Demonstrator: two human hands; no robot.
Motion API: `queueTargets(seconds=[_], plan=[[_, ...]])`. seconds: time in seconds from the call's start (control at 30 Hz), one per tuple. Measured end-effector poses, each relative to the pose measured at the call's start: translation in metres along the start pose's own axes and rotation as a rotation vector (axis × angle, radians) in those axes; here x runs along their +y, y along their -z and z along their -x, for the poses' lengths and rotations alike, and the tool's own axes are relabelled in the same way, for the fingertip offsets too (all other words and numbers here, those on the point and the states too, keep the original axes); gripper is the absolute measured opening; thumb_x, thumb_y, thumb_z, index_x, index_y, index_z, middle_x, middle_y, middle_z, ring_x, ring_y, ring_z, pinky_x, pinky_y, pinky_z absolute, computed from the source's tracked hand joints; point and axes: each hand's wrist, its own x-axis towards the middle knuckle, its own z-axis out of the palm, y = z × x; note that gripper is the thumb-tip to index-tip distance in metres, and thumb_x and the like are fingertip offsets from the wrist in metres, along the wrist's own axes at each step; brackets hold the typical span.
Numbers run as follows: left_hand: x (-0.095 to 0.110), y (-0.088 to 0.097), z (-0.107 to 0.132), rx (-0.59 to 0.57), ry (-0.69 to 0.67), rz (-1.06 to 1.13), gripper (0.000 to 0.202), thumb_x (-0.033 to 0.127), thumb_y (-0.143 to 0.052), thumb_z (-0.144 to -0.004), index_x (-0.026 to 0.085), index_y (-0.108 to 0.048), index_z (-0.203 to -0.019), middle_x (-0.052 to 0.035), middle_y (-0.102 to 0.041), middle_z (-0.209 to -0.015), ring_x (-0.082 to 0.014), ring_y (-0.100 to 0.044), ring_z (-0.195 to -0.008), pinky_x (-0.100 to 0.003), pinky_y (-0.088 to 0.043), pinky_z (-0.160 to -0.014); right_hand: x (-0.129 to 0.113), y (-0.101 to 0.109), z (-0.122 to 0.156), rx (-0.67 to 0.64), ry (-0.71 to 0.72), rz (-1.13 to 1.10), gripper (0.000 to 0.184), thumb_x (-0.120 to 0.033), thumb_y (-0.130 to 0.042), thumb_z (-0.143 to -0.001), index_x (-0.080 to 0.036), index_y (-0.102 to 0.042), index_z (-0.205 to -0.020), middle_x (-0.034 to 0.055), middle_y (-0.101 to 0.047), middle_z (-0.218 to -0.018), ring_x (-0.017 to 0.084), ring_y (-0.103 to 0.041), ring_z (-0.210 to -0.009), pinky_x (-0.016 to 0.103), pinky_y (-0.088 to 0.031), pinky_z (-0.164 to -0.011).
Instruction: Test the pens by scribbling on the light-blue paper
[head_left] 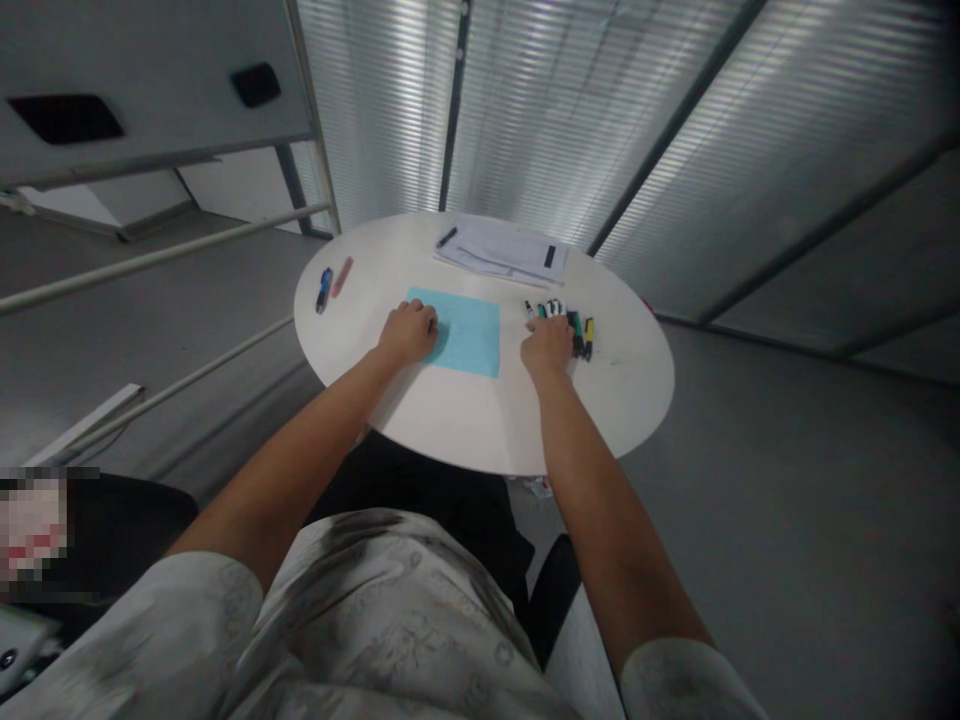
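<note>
A light blue sheet of paper (pixel 469 335) lies flat on the round white table (pixel 465 420). My left hand (pixel 409 332) rests on the sheet's left edge with its fingers curled into a loose fist. My right hand (pixel 549 342) lies just right of the sheet, its fingers bent over a cluster of marker pens (pixel 577 330). Several pens, green, yellow and black-and-white, stick out past its fingers. Whether the hand grips a pen or only touches the pile is hidden.
A blue pen (pixel 323 289) and a pink pen (pixel 342 277) lie at the table's far left edge. A stack of white papers (pixel 501 250) with a black marker (pixel 447 237) sits at the back. Behind the table runs a ribbed glass wall.
</note>
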Motion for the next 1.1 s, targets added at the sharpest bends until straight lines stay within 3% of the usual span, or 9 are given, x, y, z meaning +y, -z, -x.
queueTargets(seconds=[0.33, 0.43, 0.57, 0.63, 0.93, 1.03, 1.1], plan=[[-0.001, 0.000, 0.000, 0.010, -0.002, 0.021, 0.029, 0.022, -0.044, -0.085, 0.016, -0.067, -0.100, -0.0160, -0.061, -0.103, -0.0285, -0.054, -0.097, -0.045, -0.043, -0.087, -0.011, 0.010, 0.000, -0.027, -0.025, -0.005, 0.032, -0.010, -0.044, -0.082, -0.011, -0.073, -0.097, 0.0200, -0.062, -0.107, 0.031, -0.053, -0.106, 0.047, -0.041, -0.092], [-0.002, -0.002, -0.001, 0.017, -0.013, 0.017, 0.029, 0.023, -0.043, -0.085, 0.016, -0.068, -0.099, -0.0155, -0.062, -0.102, -0.0278, -0.054, -0.095, -0.045, -0.043, -0.087, -0.019, 0.012, 0.000, -0.072, 0.105, -0.065, 0.032, -0.011, -0.046, -0.082, -0.015, -0.073, -0.099, 0.0156, -0.064, -0.106, 0.028, -0.055, -0.104, 0.045, -0.040, -0.095], [-0.003, -0.001, -0.001, 0.026, -0.020, 0.011, 0.029, 0.023, -0.043, -0.085, 0.016, -0.067, -0.099, -0.0152, -0.062, -0.101, -0.0272, -0.054, -0.093, -0.045, -0.043, -0.086, -0.028, 0.009, 0.004, -0.242, 0.343, -0.152, 0.030, -0.010, -0.048, -0.082, -0.018, -0.074, -0.096, 0.0102, -0.067, -0.100, 0.023, -0.058, -0.098, 0.038, -0.044, -0.093], [-0.003, 0.000, -0.001, 0.021, -0.017, 0.010, 0.029, 0.024, -0.044, -0.085, 0.016, -0.067, -0.099, -0.0156, -0.062, -0.101, -0.0273, -0.054, -0.093, -0.045, -0.043, -0.086, -0.031, 0.006, 0.005, -0.292, 0.391, -0.191, 0.030, -0.009, -0.049, -0.082, -0.019, -0.074, -0.094, 0.0085, -0.067, -0.099, 0.022, -0.058, -0.099, 0.035, -0.045, -0.093], [-0.004, -0.002, -0.010, -0.020, 0.025, 0.056, 0.027, 0.024, -0.045, -0.084, 0.017, -0.068, -0.097, -0.0134, -0.064, -0.100, -0.0251, -0.057, -0.091, -0.040, -0.046, -0.084, -0.029, 0.000, 0.007, -0.317, 0.256, -0.379, 0.026, -0.012, -0.053, -0.083, -0.021, -0.075, -0.093, 0.0038, -0.068, -0.097, 0.016, -0.061, -0.088, 0.031, -0.047, -0.087], [-0.013, 0.012, -0.021, -0.067, 0.027, 0.099, 0.025, 0.024, -0.045, -0.084, 0.017, -0.067, -0.095, -0.0116, -0.065, -0.097, -0.0228, -0.059, -0.091, -0.036, -0.047, -0.085, -0.029, 0.000, 0.007, -0.329, 0.243, -0.385, 0.026, -0.011, -0.052, -0.083, -0.021, -0.074, -0.093, 0.0033, -0.068, -0.097, 0.016, -0.061, -0.089, 0.031, -0.046, -0.088], [-0.025, 0.026, -0.027, -0.009, 0.073, 0.030, 0.028, 0.023, -0.044, -0.083, 0.017, -0.067, -0.098, -0.0134, -0.064, -0.101, -0.0247, -0.059, -0.096, -0.038, -0.046, -0.088, -0.028, 0.000, 0.007, -0.333, 0.249, -0.391, 0.027, -0.011, -0.051, -0.084, -0.021, -0.074, -0.094, 0.0033, -0.068, -0.098, 0.016, -0.061, -0.091, 0.031, -0.046, -0.089]])
